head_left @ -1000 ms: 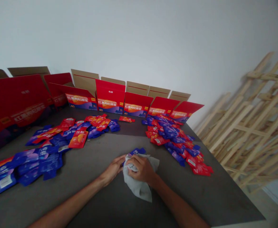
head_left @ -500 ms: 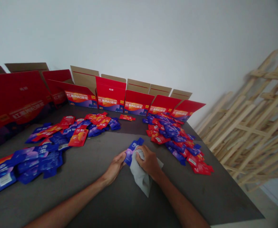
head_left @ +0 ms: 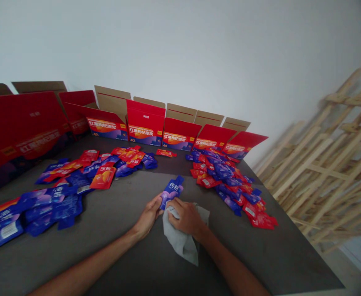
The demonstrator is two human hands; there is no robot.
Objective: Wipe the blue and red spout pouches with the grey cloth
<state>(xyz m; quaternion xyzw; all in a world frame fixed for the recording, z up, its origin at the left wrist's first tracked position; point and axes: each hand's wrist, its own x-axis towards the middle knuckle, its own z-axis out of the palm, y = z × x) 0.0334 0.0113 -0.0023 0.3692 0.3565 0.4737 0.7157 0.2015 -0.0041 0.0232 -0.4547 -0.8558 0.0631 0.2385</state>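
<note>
My left hand (head_left: 148, 216) grips the lower end of a blue foil sachet (head_left: 172, 190), which stands tilted up and away from me above the tabletop. My right hand (head_left: 185, 218) is closed around a crumpled grey cloth (head_left: 180, 236), pressing it against the sachet's lower part. The cloth hides that part of the sachet. Both hands are close together near the middle of the dark grey table (head_left: 260, 255).
Loose blue and red sachets lie in a left pile (head_left: 75, 181) and a right pile (head_left: 226, 185). Open red printed cartons (head_left: 143, 123) line the far table edge. Wooden frames (head_left: 316, 164) lean by the white wall at right.
The cloth and my right hand have slid down the sachet, uncovering its upper part. The sachet now points further up and away, held by my left hand.
</note>
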